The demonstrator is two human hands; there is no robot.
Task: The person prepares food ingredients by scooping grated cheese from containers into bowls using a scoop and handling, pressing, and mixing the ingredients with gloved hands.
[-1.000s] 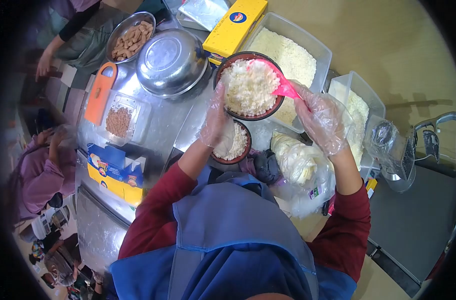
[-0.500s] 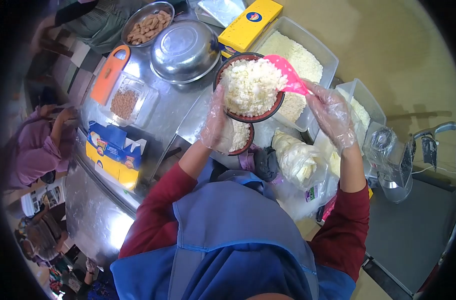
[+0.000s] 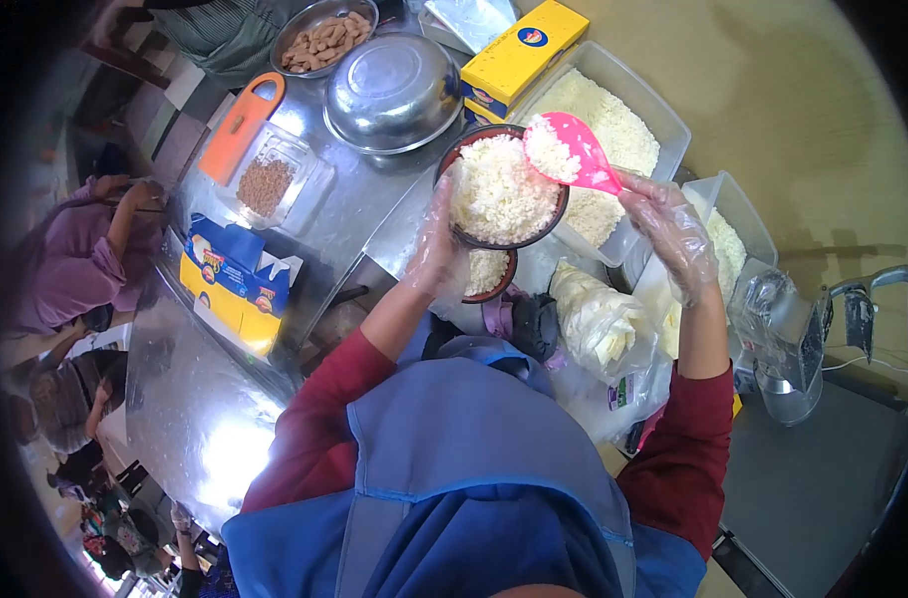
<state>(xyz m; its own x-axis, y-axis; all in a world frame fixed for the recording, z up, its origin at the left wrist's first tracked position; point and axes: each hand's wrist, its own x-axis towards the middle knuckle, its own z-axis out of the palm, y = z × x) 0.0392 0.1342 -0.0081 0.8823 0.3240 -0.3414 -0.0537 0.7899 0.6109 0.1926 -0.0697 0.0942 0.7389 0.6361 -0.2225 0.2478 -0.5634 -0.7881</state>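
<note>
1. A blue and yellow box (image 3: 237, 284) lies at the left of the steel bench (image 3: 354, 214).
2. Beyond it, an orange-handled grater (image 3: 240, 135) lies beside a clear tub (image 3: 302, 189) of brown crumbs.
3. Farther back, a metal bowl (image 3: 300, 20) of brown sticks stands next to an upturned metal basin (image 3: 392, 92).
4. The left hand (image 3: 436, 239), in a clear glove, has its grip closed on the left side of the brown bowl (image 3: 558, 212).
5. That bowl, heaped with white crumbly food, is in front of the person, partly covering a second bowl (image 3: 512, 276).
6. A pink scoop (image 3: 596, 159) carrying white food overlaps the bowl's right edge; whether they touch, I cannot tell.
7. The right hand (image 3: 671, 224), also gloved, has its grip around the scoop's handle, near a large tub (image 3: 670, 130) of pale crumbs.
</note>
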